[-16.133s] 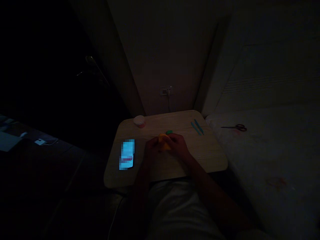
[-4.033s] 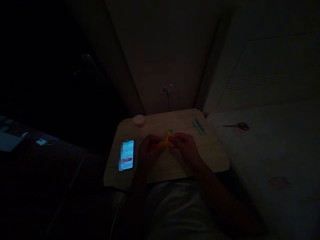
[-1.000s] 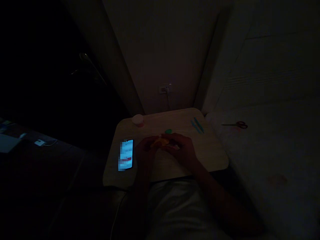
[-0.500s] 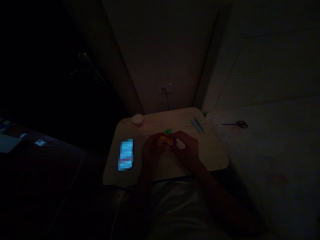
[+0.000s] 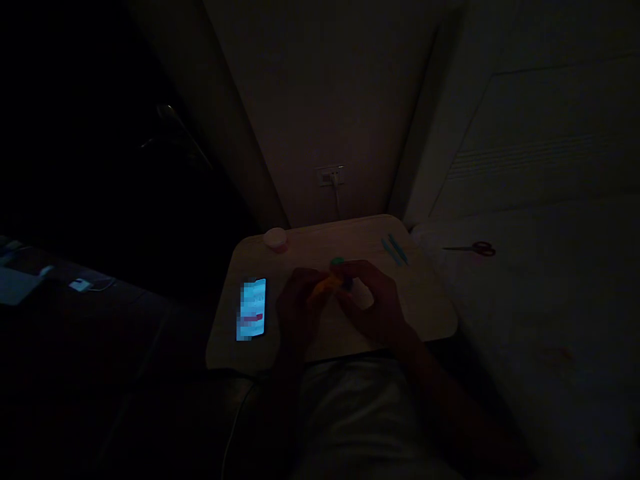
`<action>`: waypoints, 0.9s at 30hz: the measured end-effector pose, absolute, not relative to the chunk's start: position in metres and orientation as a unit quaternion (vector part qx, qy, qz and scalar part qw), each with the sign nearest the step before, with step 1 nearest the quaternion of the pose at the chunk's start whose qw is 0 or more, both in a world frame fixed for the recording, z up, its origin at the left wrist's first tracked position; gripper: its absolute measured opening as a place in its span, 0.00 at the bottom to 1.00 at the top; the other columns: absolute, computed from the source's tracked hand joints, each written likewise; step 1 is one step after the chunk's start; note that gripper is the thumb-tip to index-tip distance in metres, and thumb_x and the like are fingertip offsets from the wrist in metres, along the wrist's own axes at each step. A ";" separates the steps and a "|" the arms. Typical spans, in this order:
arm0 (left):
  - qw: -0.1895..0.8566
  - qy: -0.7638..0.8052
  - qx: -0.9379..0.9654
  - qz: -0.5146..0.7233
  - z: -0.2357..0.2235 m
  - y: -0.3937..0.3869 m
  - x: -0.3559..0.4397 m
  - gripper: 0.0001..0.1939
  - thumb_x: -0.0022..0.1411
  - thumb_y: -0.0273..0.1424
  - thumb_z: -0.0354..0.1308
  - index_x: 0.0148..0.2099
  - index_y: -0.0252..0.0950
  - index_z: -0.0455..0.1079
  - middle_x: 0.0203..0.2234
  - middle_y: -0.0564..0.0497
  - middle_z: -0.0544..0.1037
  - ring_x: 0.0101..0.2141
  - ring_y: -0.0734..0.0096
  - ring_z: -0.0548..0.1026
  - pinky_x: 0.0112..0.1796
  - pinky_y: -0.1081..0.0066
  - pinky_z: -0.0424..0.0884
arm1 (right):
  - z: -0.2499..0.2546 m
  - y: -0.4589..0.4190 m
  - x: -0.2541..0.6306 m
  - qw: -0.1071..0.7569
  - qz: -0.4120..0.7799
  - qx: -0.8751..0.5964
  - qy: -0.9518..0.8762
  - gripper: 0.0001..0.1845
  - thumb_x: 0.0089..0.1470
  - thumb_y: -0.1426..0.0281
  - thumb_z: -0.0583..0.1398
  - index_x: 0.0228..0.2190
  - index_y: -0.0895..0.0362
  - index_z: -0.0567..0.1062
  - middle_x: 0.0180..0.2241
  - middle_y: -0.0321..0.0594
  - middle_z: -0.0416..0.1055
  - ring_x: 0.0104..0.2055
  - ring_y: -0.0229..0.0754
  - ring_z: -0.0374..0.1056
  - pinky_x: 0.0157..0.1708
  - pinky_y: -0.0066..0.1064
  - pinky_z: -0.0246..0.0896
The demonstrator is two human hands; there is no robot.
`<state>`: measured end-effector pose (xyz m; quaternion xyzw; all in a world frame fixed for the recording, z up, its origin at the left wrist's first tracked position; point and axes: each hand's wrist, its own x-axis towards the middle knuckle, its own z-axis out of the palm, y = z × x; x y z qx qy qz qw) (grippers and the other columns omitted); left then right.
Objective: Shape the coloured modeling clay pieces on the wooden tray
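Observation:
Both hands meet above the wooden table (image 5: pixel 420 313), holding a soft lump of orange modelling clay (image 5: pixel 324 288) between them. My left hand (image 5: pixel 300 307) is closed round its left end. With thumb and fingers my right hand (image 5: pixel 375 297) pinches the right end, where a small dark blue bit (image 5: pixel 349 283) shows. Just beyond the fingers lies a small green piece (image 5: pixel 337 261), partly hidden by my right hand. Dim light blurs the clay's exact shape.
A lidded tub (image 5: pixel 275 239) stands at the table's back left, a lit phone (image 5: pixel 253 310) in front of it. Two thin blue-green tools (image 5: pixel 395 250) lie at the back right. Scissors (image 5: pixel 473 249) rest on the pale surface to the right. A wall socket (image 5: pixel 331 176) holds a plug.
The orange clay has gone from a compact, rounded lump to a longer, tilted shape. My left hand has shifted slightly left, and my right fingers now cover part of the green piece. The scene is dimmer.

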<state>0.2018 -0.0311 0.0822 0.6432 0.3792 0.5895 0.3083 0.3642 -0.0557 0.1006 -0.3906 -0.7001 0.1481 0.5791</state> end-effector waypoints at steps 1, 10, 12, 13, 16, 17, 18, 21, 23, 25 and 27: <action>0.281 0.377 0.655 0.592 0.081 -0.031 0.201 0.08 0.59 0.32 0.69 0.40 0.37 0.78 0.36 0.50 0.77 0.38 0.68 0.76 0.37 0.72 0.75 | 0.101 -0.057 0.365 0.584 0.150 -0.396 -0.692 0.14 0.58 0.73 0.63 0.47 0.52 0.76 0.46 0.45 0.78 0.48 0.47 0.74 0.48 0.41 0.70; 0.104 0.376 0.713 0.582 0.079 -0.034 0.196 0.08 0.62 0.27 0.67 0.44 0.41 0.78 0.40 0.51 0.76 0.42 0.69 0.76 0.42 0.69 0.75 | 0.109 -0.060 0.365 0.586 0.112 -0.450 -0.664 0.06 0.58 0.75 0.64 0.36 0.53 0.81 0.36 0.42 0.76 0.40 0.43 0.73 0.40 0.36 0.70; 0.082 0.372 0.718 0.582 0.078 -0.035 0.195 0.08 0.62 0.27 0.67 0.44 0.41 0.78 0.40 0.51 0.77 0.42 0.68 0.76 0.42 0.69 0.75 | 0.110 -0.061 0.365 0.580 0.112 -0.454 -0.667 0.06 0.57 0.75 0.64 0.36 0.53 0.81 0.37 0.42 0.76 0.41 0.44 0.74 0.41 0.37 0.70; 0.073 0.371 0.720 0.582 0.079 -0.035 0.195 0.08 0.62 0.26 0.67 0.44 0.41 0.78 0.40 0.51 0.77 0.42 0.68 0.76 0.42 0.68 0.75 | 0.110 -0.062 0.365 0.576 0.112 -0.456 -0.669 0.06 0.57 0.75 0.64 0.36 0.53 0.81 0.37 0.42 0.76 0.41 0.44 0.74 0.42 0.37 0.70; 0.049 0.371 0.730 0.572 0.079 -0.036 0.195 0.07 0.63 0.26 0.65 0.44 0.41 0.77 0.40 0.50 0.77 0.42 0.68 0.76 0.42 0.67 0.75 | 0.112 -0.064 0.366 0.567 0.114 -0.463 -0.672 0.04 0.57 0.74 0.65 0.35 0.53 0.80 0.36 0.42 0.76 0.41 0.44 0.74 0.42 0.37 0.70; 0.041 0.371 0.734 0.567 0.079 -0.036 0.195 0.07 0.64 0.26 0.64 0.44 0.41 0.77 0.40 0.50 0.77 0.42 0.67 0.76 0.42 0.67 0.75 | 0.112 -0.065 0.366 0.564 0.115 -0.465 -0.672 0.04 0.57 0.74 0.65 0.34 0.53 0.80 0.36 0.42 0.76 0.40 0.44 0.74 0.42 0.37 0.70; 0.034 0.371 0.739 0.561 0.079 -0.036 0.195 0.07 0.64 0.27 0.64 0.44 0.41 0.77 0.40 0.50 0.78 0.42 0.67 0.76 0.42 0.67 0.75 | 0.113 -0.065 0.366 0.563 0.116 -0.466 -0.673 0.04 0.57 0.74 0.64 0.34 0.53 0.80 0.36 0.42 0.76 0.40 0.44 0.73 0.41 0.37 0.70; 0.020 0.371 0.743 0.557 0.076 -0.036 0.193 0.07 0.64 0.27 0.64 0.44 0.41 0.77 0.40 0.50 0.78 0.42 0.67 0.76 0.41 0.67 0.75 | 0.113 -0.064 0.366 0.560 0.129 -0.467 -0.672 0.05 0.57 0.75 0.64 0.35 0.53 0.80 0.37 0.42 0.76 0.40 0.44 0.73 0.40 0.36 0.70; 0.021 0.370 0.742 0.558 0.073 -0.036 0.192 0.07 0.64 0.27 0.64 0.44 0.42 0.77 0.41 0.50 0.77 0.42 0.67 0.76 0.41 0.67 0.75 | 0.112 -0.063 0.366 0.562 0.148 -0.465 -0.668 0.06 0.57 0.76 0.63 0.35 0.54 0.80 0.36 0.41 0.76 0.39 0.43 0.72 0.37 0.35 0.69; 0.025 0.368 0.742 0.560 0.071 -0.036 0.192 0.07 0.64 0.27 0.64 0.45 0.42 0.77 0.41 0.50 0.77 0.43 0.67 0.76 0.41 0.67 0.75 | 0.112 -0.062 0.366 0.566 0.170 -0.458 -0.664 0.06 0.57 0.77 0.63 0.33 0.54 0.79 0.35 0.41 0.76 0.36 0.41 0.72 0.35 0.33 0.69; 0.029 0.364 0.742 0.563 0.070 -0.036 0.191 0.07 0.65 0.28 0.63 0.44 0.42 0.77 0.41 0.50 0.77 0.43 0.66 0.76 0.41 0.67 0.75 | 0.111 -0.060 0.366 0.569 0.189 -0.453 -0.660 0.06 0.57 0.77 0.62 0.32 0.54 0.78 0.34 0.40 0.75 0.34 0.40 0.71 0.33 0.32 0.68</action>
